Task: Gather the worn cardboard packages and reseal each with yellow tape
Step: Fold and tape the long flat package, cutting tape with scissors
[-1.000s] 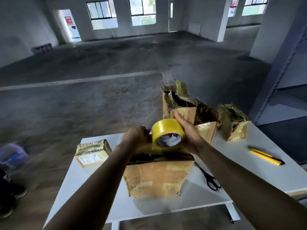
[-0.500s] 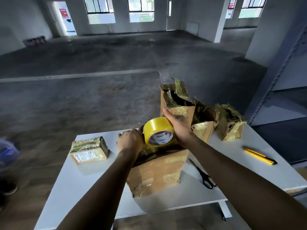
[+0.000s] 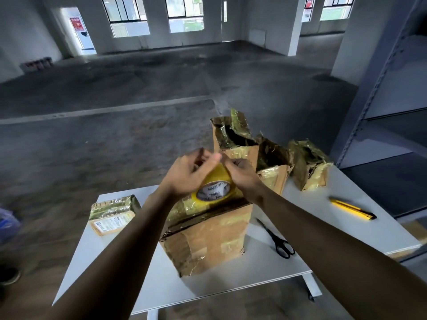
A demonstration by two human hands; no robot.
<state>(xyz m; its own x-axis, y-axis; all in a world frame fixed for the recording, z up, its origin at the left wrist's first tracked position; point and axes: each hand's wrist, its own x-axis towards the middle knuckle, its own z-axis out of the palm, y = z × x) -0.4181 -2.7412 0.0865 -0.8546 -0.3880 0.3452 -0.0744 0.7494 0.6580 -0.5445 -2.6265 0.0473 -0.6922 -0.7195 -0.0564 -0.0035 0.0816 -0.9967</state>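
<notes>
A roll of yellow tape (image 3: 216,187) is held above a worn cardboard package (image 3: 208,236) in the middle of the white table (image 3: 231,280). My left hand (image 3: 187,174) wraps the roll's left side, fingers curled over its top. My right hand (image 3: 240,174) grips its right side, its fingertips meeting the left hand's at the top of the roll. Behind stand a tall open torn package (image 3: 233,139), a second one (image 3: 273,167) and a crumpled one (image 3: 309,167). A small flat package (image 3: 113,213) lies at the table's left.
Black scissors (image 3: 277,239) lie right of the middle package. A yellow utility knife (image 3: 351,207) lies near the table's right edge. Grey metal shelving (image 3: 388,100) stands at the right. A blue bag (image 3: 9,222) sits on the floor at far left.
My left hand has left the package top and come up onto the tape roll. Both hands now hold the roll, a little higher than before.
</notes>
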